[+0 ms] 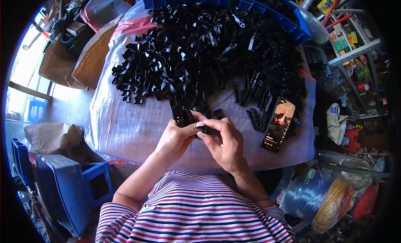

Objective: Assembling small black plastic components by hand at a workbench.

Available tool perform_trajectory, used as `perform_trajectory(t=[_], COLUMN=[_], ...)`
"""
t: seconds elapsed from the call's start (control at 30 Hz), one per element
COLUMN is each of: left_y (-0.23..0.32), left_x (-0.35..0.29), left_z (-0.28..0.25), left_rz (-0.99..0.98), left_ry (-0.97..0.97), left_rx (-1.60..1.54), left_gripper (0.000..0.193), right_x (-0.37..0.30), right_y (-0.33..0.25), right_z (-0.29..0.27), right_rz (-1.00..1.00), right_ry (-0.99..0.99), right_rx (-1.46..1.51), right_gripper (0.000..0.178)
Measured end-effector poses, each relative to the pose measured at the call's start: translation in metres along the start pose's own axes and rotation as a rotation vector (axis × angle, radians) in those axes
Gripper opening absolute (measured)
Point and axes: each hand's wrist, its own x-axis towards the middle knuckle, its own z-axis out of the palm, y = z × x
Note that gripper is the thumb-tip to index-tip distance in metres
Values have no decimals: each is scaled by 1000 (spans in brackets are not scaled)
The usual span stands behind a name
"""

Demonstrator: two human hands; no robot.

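Both of my hands meet over the near part of the white woven sheet [125,132]. My left hand [176,138] is closed round a black plastic part [180,117], its thumb reaching toward the right hand. Between the thumb and fingers of my right hand [227,145], a small dark plastic piece [210,130] is pinched, touching the left fingertips. Its exact shape is partly hidden by the fingers. Just beyond the hands spreads a large heap of black plastic parts [179,55], short bent clips on the left and longer strips [252,86] on the right.
A phone [279,124] with a lit screen lies right of my hands, against some strips. Blue crates [275,13] stand behind the heap. At the left are a blue plastic stool [98,182] and sacks [54,140]; at the lower right, a spool of clear tubing [307,197].
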Motion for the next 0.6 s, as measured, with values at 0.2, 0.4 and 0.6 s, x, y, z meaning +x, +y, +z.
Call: perform_trajectory(t=[0.2,0.4,0.6], left_y=[-6,0,-5], left_x=[4,12,11], left_z=[-2,-7,-3], left_rz=[-172,41,140], left_ry=[69,33,44], left_rx=[-95,64,262], left_gripper=[16,16,17], right_x=[-1,-14,-16], right_y=[-1,-10,-12], right_z=[-3,-29,-29], right_rz=[-57,377,360], right_ry=[35,11,-34], right_rx=[-90,53,34], right_gripper=[32,19,22])
